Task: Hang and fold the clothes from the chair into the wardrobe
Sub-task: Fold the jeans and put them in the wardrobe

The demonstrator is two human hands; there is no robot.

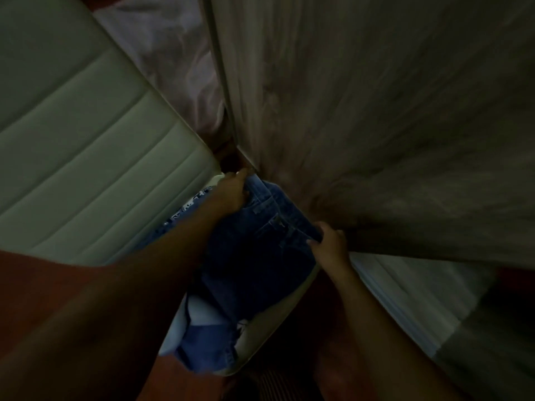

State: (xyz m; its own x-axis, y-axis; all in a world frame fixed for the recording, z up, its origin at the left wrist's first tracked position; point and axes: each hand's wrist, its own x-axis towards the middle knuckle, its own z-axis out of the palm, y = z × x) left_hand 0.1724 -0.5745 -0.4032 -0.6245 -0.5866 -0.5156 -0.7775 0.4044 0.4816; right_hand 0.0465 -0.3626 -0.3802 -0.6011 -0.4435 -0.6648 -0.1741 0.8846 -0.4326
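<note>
Dark blue jeans [254, 256] lie on the pale chair seat [260, 340] at the centre of the dim head view. My left hand [231, 192] grips the far end of the waistband. My right hand [330, 241] grips the near-right part of the waistband, fingers curled into the denim. A light blue garment [185, 322] and a blue-and-white patterned cloth [185, 206] lie under and beside the jeans. The padded chair back [86, 146] fills the left. The wood-grain wardrobe panel [376, 111] rises on the right.
Crumpled pinkish-white fabric [162, 53] shows beyond the chair at the top. A pale ribbed surface [411, 296] sits below the wardrobe panel at the right. The reddish floor [327, 328] lies underneath. The picture is dark and blurred.
</note>
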